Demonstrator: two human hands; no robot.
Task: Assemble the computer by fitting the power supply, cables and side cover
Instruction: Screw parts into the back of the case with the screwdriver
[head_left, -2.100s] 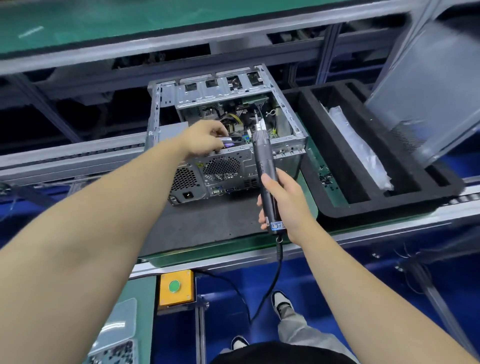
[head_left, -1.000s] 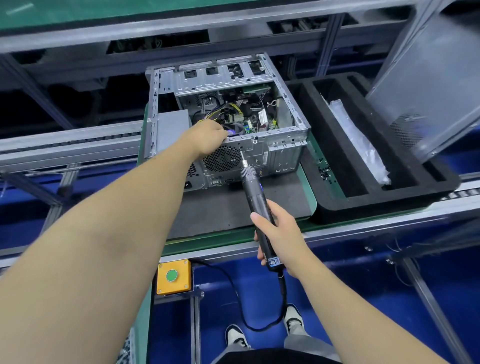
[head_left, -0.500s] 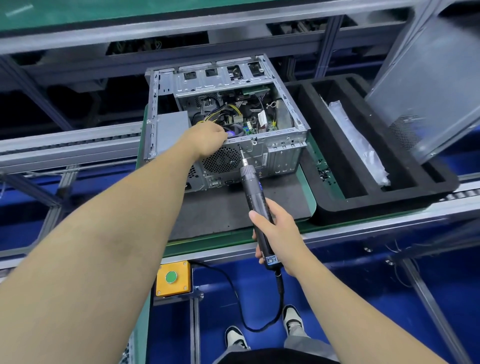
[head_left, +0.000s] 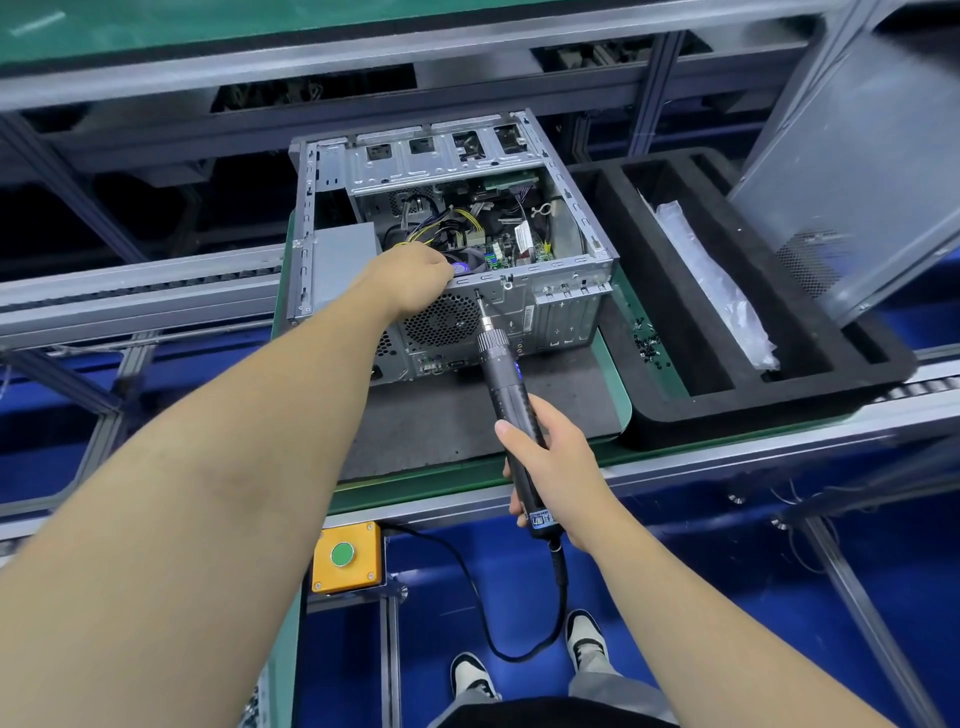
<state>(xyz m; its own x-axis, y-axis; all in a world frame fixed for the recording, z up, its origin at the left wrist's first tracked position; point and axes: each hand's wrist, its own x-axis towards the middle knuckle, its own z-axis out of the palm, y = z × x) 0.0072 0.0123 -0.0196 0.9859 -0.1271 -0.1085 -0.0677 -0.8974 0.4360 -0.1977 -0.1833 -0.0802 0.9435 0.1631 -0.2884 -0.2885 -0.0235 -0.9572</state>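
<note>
An open silver computer case (head_left: 558, 291) lies on its side on a dark mat, rear panel toward me, with cables and the motherboard showing inside. A grey power supply (head_left: 340, 260) sits in its left end. My left hand (head_left: 410, 278) rests closed over the top rear edge of the case, above the fan grille. My right hand (head_left: 558, 465) grips a black electric screwdriver (head_left: 506, 384), whose bit tip touches the rear panel just right of the fan grille. The grey side cover (head_left: 852, 171) leans upright at the right.
A black foam tray (head_left: 691, 405) with a clear plastic bag (head_left: 717, 291) stands right of the case. Loose screws (head_left: 647, 343) lie on the green pallet edge. A yellow box with a green button (head_left: 345, 556) hangs below the conveyor rail. The screwdriver's cord loops down by my shoes.
The screwdriver came out from the top of the case, swung down and now points its bit at the rear panel. My left hand has stayed on the case's rear edge.
</note>
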